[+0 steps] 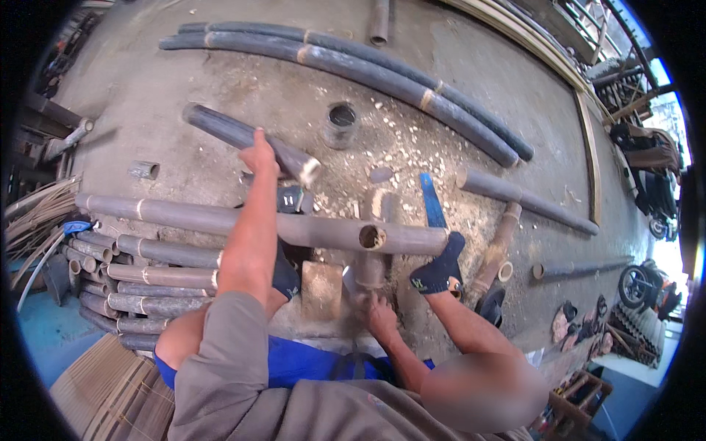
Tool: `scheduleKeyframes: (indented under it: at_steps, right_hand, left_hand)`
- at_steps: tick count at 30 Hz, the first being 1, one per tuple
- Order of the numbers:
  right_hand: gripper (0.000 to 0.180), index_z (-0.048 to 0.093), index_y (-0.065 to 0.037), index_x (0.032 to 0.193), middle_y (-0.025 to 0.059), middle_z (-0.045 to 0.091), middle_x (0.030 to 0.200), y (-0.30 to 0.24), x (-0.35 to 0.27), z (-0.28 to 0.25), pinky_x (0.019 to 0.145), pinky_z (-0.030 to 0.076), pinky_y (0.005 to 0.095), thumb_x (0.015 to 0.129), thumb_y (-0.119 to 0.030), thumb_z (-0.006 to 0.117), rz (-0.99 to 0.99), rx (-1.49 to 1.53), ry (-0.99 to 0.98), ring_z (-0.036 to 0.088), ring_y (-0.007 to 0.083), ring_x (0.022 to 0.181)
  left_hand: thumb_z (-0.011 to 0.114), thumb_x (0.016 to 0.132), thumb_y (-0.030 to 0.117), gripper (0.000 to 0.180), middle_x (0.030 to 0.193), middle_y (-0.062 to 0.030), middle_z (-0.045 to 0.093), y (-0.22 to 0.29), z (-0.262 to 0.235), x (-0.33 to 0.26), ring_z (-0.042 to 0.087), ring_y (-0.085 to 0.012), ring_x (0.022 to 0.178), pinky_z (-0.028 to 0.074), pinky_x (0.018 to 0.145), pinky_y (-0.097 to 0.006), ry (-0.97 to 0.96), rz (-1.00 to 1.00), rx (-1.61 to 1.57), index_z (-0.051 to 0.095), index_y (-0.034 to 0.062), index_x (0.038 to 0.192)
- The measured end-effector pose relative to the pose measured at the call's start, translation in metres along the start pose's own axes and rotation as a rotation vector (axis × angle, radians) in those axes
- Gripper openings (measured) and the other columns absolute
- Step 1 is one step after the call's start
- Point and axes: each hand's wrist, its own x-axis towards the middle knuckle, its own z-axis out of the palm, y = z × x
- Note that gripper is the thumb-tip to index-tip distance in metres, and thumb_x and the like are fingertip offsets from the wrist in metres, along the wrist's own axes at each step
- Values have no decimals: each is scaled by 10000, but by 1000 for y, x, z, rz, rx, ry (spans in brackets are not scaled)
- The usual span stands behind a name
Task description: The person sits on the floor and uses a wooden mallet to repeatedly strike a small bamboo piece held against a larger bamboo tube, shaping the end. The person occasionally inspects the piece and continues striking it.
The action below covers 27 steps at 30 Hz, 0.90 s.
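My left hand (259,157) reaches far forward, its fingers closed on a short dark bamboo pole (228,131) with a pale cut end. Closer in, a long bamboo pole (309,232) lies crosswise over a shorter bamboo piece (370,270); a round hole (372,237) is cut in its upper side. My right hand (381,316) is low beside the near end of that shorter piece, fingers curled; what they hold is blurred. A shiny blade (348,276) shows next to it. My foot in a dark sock (441,266) rests against the long pole's right end.
A blue saw-like strip (432,202) lies among pale wood chips. A round can (341,125) stands ahead. Two long dark poles (353,73) curve across the far floor. Stacked bamboo (158,287) is at the left, a wooden block (321,291) near my feet, a motorbike (643,287) far right.
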Motion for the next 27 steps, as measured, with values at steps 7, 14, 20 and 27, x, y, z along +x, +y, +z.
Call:
scheduleKeyframes:
  at_steps: [7,14,20,27]
  right_hand:
    - [575,495,-32,1293,272,600,1121,7,26,21,828,569,574,901,-374,739,-92,-67,-1,641,494,989]
    - [493,552,-41,1249,229,676,1026,-22,12,-55,771,576,562,902,-333,745,22,61,-174,694,451,861]
    - [324,610,-53,1158,73,667,825,-61,40,-143,593,566,372,995,-325,678,197,1115,-313,677,210,673]
    - [246,568,-54,1105,97,645,799,-149,224,-213,503,542,372,1054,-292,605,-73,1381,-34,651,217,576]
  left_hand:
    - [815,842,481,991,1498,-357,496,-25,10,53,527,-495,1352,405,1176,-469,-163,378,326,345,119,1636]
    - [631,898,713,779,1590,-382,270,-18,21,46,293,-624,1437,312,1184,-651,-379,464,968,489,359,1578]
    - [683,936,545,662,1628,-267,250,-23,12,18,338,-528,1445,373,1134,-652,-440,658,1098,541,309,1538]
    - [687,955,269,477,1450,-299,453,-49,-18,-43,460,-510,1312,423,1096,-570,-276,972,812,632,70,1384]
